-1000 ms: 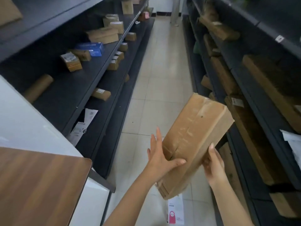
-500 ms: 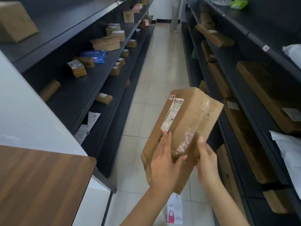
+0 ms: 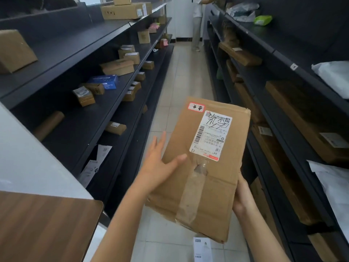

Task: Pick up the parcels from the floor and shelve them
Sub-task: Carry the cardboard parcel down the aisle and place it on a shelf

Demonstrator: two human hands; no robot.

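I hold a flat brown cardboard parcel in front of me over the aisle, its broad face up with a white shipping label and a small red-edged sticker. My left hand lies on its left edge, thumb on top and fingers spread underneath. My right hand grips the lower right edge from below. Dark shelves run along the left and the right of the aisle.
Small boxes and a blue box sit on the left shelves; long flat boxes and white bags fill the right ones. A wooden tabletop is at lower left. A white packet lies on the tiled floor. A person stands at the aisle's far end.
The parcel has turned so its labelled broad face now points up at me. My left hand shifted from the front face to the left edge. The view has tilted up.
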